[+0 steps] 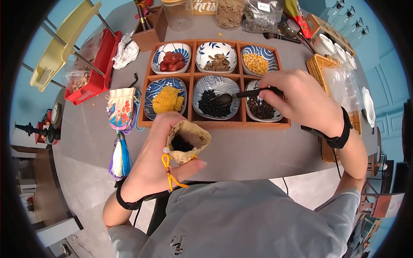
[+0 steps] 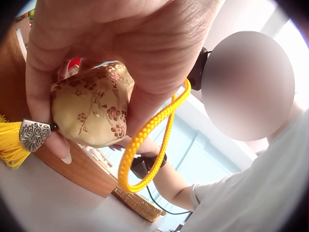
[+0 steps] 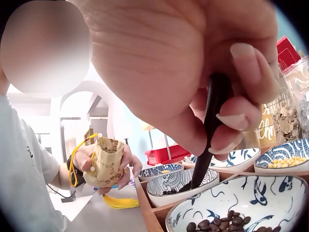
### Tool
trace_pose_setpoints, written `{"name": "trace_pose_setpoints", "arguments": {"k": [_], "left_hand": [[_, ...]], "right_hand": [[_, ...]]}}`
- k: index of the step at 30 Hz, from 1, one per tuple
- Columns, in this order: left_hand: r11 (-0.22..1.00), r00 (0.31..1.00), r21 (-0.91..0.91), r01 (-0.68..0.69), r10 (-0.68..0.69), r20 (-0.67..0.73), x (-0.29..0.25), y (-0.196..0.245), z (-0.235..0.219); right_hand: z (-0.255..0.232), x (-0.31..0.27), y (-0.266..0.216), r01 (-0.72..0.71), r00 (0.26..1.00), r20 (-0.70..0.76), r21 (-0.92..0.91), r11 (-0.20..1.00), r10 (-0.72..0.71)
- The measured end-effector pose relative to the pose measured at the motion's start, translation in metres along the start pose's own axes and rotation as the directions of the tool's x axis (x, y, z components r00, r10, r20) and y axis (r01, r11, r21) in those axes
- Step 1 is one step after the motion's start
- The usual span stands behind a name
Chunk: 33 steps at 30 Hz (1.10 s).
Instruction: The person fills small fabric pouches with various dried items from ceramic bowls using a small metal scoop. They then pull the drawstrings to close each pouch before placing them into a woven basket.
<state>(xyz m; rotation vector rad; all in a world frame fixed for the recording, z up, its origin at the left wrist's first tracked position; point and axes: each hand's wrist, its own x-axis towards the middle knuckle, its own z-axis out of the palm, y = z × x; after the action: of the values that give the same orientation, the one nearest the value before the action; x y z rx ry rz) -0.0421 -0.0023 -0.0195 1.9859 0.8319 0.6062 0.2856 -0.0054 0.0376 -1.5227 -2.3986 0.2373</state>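
My left hand grips a small gold brocade pouch, its mouth open upward with dark beans inside. Flower patterns and a yellow tassel show on the pouch in the left wrist view. Between the fingers and thumb of my right hand is a black spoon. The spoon's bowl rests in the black beans of the front middle dish. Beneath my right hand lies a dish of dark brown beans in the front right compartment.
The wooden tray also holds red dates, brown pods, yellow kernels and a yellow piece. An embroidered pouch lies left of it. A wicker basket stands right, jars behind.
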Motion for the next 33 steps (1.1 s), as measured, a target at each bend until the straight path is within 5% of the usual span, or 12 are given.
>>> {"name": "trace_pose_setpoints", "arguments": {"k": [9,18,27,33], "left_hand": [[0.999,0.999,0.047,0.004,-0.005,0.032,-0.003,-0.005,-0.008],[0.996,1.0,0.086,-0.017,0.016,0.014,0.0,-0.006,-0.011],[0.998,0.999,0.053,-0.032,0.029,0.043,-0.001,-0.005,-0.008],[0.996,0.998,0.086,-0.026,0.021,0.055,-0.007,-0.005,-0.008]], "right_hand": [[0.016,-0.007,0.004,-0.037,0.998,-0.036,0.112,0.993,0.041],[0.009,-0.007,0.006,0.104,0.989,-0.087,-0.134,0.985,-0.116],[0.017,-0.017,0.002,0.091,0.98,-0.149,-0.247,0.965,-0.131],[0.01,-0.031,0.002,-0.238,0.97,-0.097,-0.167,0.957,0.224]]}}
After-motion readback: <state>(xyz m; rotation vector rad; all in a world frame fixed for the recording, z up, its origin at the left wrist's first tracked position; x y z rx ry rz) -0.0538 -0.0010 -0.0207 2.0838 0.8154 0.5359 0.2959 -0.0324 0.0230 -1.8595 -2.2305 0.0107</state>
